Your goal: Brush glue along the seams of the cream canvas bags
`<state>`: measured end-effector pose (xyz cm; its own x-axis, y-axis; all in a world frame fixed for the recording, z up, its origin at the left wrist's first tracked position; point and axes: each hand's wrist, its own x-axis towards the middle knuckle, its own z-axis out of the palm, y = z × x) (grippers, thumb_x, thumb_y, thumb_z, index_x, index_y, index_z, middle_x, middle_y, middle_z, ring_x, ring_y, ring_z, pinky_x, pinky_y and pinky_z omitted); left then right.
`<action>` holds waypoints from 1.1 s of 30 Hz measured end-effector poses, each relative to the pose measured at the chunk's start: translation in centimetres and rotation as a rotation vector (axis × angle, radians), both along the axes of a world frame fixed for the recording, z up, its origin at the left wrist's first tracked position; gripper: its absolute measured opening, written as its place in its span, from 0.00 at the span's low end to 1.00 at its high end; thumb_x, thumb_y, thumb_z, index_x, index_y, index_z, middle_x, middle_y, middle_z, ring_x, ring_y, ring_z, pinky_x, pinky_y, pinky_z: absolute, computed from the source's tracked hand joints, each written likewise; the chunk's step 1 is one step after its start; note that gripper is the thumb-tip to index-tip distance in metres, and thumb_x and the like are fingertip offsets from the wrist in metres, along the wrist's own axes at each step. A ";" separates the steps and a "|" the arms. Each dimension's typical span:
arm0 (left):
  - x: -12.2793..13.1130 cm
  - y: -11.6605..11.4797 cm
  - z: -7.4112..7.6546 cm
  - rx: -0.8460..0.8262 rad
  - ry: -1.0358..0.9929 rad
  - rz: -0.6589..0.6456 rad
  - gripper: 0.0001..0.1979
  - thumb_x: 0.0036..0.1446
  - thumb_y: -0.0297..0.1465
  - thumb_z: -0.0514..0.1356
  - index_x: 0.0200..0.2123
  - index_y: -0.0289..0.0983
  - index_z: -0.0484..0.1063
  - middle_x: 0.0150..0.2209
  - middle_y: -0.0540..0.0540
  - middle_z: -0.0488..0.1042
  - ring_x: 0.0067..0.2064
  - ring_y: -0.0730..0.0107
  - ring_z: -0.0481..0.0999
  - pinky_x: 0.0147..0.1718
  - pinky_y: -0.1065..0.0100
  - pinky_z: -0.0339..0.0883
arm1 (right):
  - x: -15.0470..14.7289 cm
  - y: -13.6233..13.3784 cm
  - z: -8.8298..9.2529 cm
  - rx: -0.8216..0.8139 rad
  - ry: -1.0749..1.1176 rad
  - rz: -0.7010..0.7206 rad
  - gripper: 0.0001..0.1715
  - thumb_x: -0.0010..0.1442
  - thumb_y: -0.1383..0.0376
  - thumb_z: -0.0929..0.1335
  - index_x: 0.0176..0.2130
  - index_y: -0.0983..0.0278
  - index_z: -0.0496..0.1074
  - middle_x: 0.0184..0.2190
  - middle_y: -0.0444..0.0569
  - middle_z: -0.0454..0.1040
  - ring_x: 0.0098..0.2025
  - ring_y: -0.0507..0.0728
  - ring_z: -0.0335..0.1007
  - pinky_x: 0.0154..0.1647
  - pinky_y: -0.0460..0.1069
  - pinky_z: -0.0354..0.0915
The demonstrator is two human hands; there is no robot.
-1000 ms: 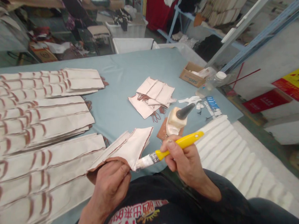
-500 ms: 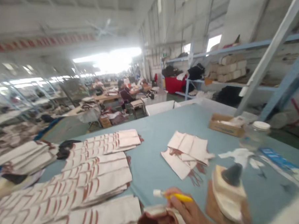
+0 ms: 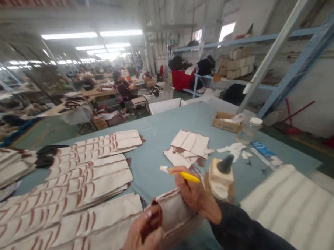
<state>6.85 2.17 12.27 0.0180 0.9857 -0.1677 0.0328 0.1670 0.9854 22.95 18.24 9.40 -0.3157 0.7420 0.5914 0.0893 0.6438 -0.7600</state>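
Observation:
My left hand [image 3: 144, 231] grips the brown-lined left edge of a cream fabric piece [image 3: 175, 213], thumb and fingers closed on it. In my right hand [image 3: 190, 194] is a small brush with a yellow handle [image 3: 190, 176], its whitish tip pointing left above the table. The lower part of that hand rests against the fabric piece's right side. Just right of my right hand stands a cream plastic bottle [image 3: 219, 180] with a black conical cap, on a brown base. Beyond the brush lie a few cream fabric pieces [image 3: 191, 142] with brown edges.
Long overlapping rows of cream fabric pieces [image 3: 103, 179] cover the table's left side. A striped cream stack [image 3: 295, 208] lies at the right. Farther back sit a cardboard box [image 3: 226, 124], a clear jar [image 3: 248, 130] and white scraps [image 3: 233, 148]. A person [image 3: 123, 86] sits at a distant table.
My view has shifted right and down. My left hand has come into view on the fabric piece's edge. The brush stays in my right hand, and the striped stack now shows at the right.

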 end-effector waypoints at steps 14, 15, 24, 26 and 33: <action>1.1 1.2 1.7 0.149 0.338 0.177 0.13 0.64 0.40 0.61 0.36 0.38 0.82 0.32 0.46 0.81 0.36 0.60 0.80 0.38 0.65 0.75 | 3.2 -2.9 3.7 -0.108 0.315 0.027 0.15 0.75 0.58 0.64 0.42 0.60 0.78 0.22 0.41 0.71 0.22 0.51 0.67 0.25 0.46 0.65; 1.1 1.0 1.6 0.126 0.338 0.184 0.13 0.64 0.40 0.62 0.34 0.38 0.81 0.31 0.46 0.80 0.35 0.60 0.79 0.36 0.66 0.74 | 3.7 -3.5 4.3 -0.177 0.407 0.056 0.17 0.75 0.55 0.65 0.40 0.60 0.78 0.21 0.40 0.69 0.20 0.50 0.64 0.22 0.45 0.63; 1.5 -1.7 0.9 -0.089 0.154 0.217 0.19 0.61 0.48 0.66 0.34 0.38 0.79 0.31 0.47 0.77 0.36 0.61 0.75 0.34 0.68 0.70 | 3.8 -6.9 3.6 -0.277 0.412 0.304 0.20 0.75 0.53 0.66 0.35 0.62 0.77 0.22 0.40 0.67 0.18 0.47 0.55 0.17 0.43 0.53; 2.0 -2.4 0.9 -0.137 0.084 0.234 0.20 0.61 0.49 0.67 0.32 0.37 0.78 0.30 0.49 0.75 0.32 0.66 0.71 0.31 0.71 0.68 | 3.4 -7.1 2.8 -0.234 0.394 0.256 0.19 0.75 0.54 0.65 0.38 0.62 0.77 0.23 0.40 0.69 0.18 0.47 0.56 0.18 0.44 0.55; 3.2 -3.7 0.1 -0.179 -0.226 0.327 0.20 0.53 0.48 0.74 0.33 0.37 0.79 0.30 0.51 0.76 0.32 0.69 0.71 0.31 0.73 0.69 | 3.7 -8.3 3.2 -0.191 0.418 0.216 0.19 0.75 0.55 0.65 0.36 0.61 0.75 0.21 0.39 0.67 0.16 0.47 0.54 0.15 0.43 0.55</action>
